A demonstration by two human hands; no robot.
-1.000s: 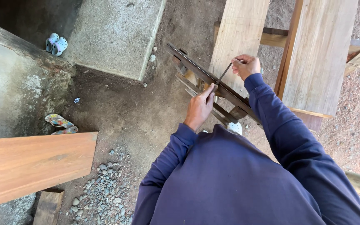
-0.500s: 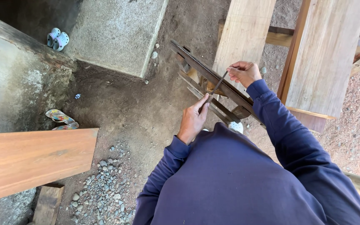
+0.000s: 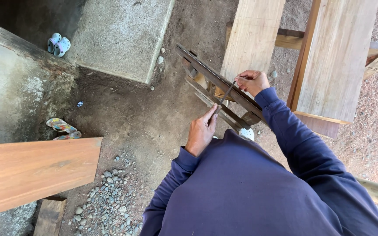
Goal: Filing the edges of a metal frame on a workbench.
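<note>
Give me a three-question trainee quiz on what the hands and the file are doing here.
1. True or false: both hands grip one thin file.
2. Which hand is at the file's far tip? A) right hand B) left hand
3. Fill in: the file lies across a long dark ____ clamped in a wooden frame.

Key:
1. True.
2. A, the right hand pinches the far tip; the left hand holds the near end.
3. Saw blade, as far as the picture shows; its teeth are too small to see.

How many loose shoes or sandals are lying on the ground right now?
4: a pale clog pair at upper left by the concrete slab, and two patterned sandals beside the reddish plank. Others may be hidden behind the person.
</note>
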